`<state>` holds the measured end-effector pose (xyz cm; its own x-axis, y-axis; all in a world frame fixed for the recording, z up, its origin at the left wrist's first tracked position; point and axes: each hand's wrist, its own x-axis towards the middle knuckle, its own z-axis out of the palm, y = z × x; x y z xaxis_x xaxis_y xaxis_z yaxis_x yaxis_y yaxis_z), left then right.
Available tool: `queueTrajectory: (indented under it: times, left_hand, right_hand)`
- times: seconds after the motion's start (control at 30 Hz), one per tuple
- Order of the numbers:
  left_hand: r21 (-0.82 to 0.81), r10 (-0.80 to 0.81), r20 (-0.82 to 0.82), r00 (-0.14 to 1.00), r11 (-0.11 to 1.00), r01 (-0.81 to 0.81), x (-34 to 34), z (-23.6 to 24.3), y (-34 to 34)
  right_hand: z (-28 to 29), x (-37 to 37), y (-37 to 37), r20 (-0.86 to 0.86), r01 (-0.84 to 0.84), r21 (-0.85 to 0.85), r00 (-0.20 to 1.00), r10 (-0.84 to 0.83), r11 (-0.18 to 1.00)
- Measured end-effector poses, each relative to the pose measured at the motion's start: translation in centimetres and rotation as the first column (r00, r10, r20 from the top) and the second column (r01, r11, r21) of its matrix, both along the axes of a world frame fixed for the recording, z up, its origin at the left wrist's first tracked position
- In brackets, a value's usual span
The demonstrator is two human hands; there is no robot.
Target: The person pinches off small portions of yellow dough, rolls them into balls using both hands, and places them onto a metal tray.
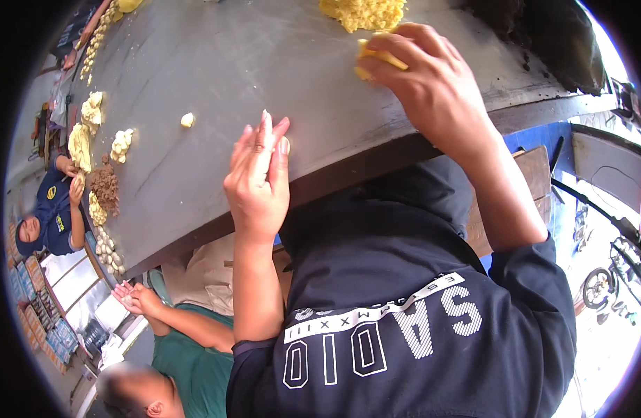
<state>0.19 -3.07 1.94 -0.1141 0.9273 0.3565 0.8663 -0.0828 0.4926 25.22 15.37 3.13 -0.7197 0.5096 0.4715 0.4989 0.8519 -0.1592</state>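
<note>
Your right hand (432, 87) has fingers clamped on a yellow lump (364, 53), beside the crumbly mound (361, 12) on the tabletop (230, 66); over-squeezing could crumble it. Left hand (256, 182): fingers bunched, contents can't be told.

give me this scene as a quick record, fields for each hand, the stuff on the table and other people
right hand: right hand grips a yellow dough piece beside a crumbly yellow mound
left hand: left hand above the table edge, fingers extended; whether it holds anything is unclear
surface: grey table
nearest loose item: small pale lump, left of the left hand
far left: yellow dough lumps, brown crumbly heap, pale rounded pieces
others: person in green, person in navy
</note>
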Motion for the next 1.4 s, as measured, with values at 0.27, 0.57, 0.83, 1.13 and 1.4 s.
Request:
queueTrajectory:
  times: [0.27,0.57,0.83,1.13,1.4]
  left_hand:
    - [0.109,-0.198,0.004,0.980,0.975,0.196,-4.1,-0.5,-0.5]
    - [-0.405,0.065,0.458,0.887,0.903,0.143,-4.9,3.7,2.9]
    - [-0.137,0.090,-0.102,0.991,0.985,-0.104,-2.0,1.7,4.5]
    - [0.242,-0.182,0.882,0.434,0.966,-0.086,-5.9,4.8,4.7]
    - [-0.119,0.437,-0.146,0.888,0.883,-0.454,-14.3,-0.3,1.5]
  right_hand:
    - [0.2,-0.1,0.3,-0.143,-0.005,-0.155,0.990,-0.018,0.988]
    - [1.1,-0.6,0.4,0.023,-0.091,-0.220,0.995,0.099,0.971]
    - [-0.8,0.8,-0.9,-0.218,-0.141,-0.327,0.973,0.071,0.935]
    - [-0.8,0.5,-1.0,-0.115,-0.046,-0.232,0.993,0.019,0.972]
    - [-0.8,1.4,-1.6,-0.167,-0.037,-0.218,0.986,0.000,0.975]
